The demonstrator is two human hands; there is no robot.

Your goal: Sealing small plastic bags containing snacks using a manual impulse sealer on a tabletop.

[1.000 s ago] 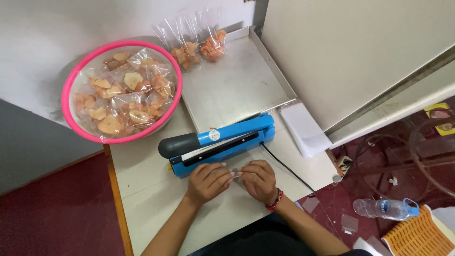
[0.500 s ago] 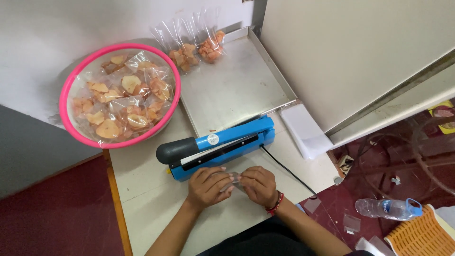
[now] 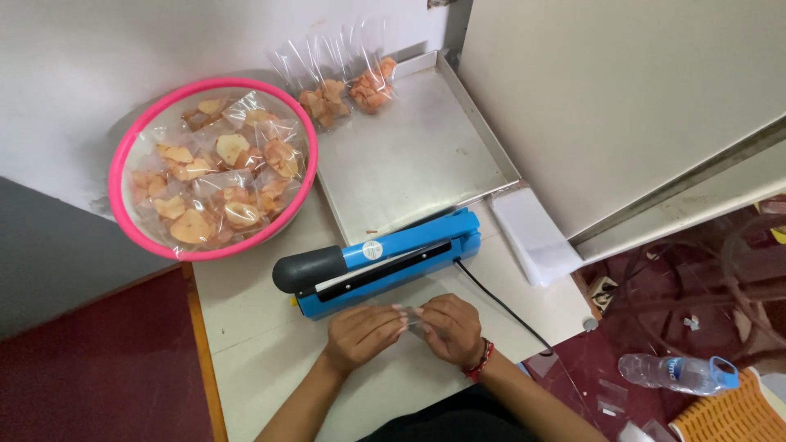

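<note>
My left hand (image 3: 363,334) and my right hand (image 3: 448,328) meet at their fingertips over the white table (image 3: 262,344), both pinching a small clear plastic bag (image 3: 412,315). Just beyond them lies a blue heat sealer (image 3: 385,255) with a black handle, its arm down. A pink-rimmed bowl (image 3: 123,155) at the far left holds several clear bags of orange chips. Two filled chip bags (image 3: 348,88) lean at the back of a metal tray (image 3: 409,155).
A stack of clear empty bags (image 3: 534,236) lies right of the sealer. The sealer's black cord (image 3: 499,304) runs off the table's right edge. A water bottle (image 3: 675,372) and an orange basket (image 3: 729,413) lie on the dark red floor.
Both hands stay together on the small clear bag with only slight finger movement. The view has shifted a little.
</note>
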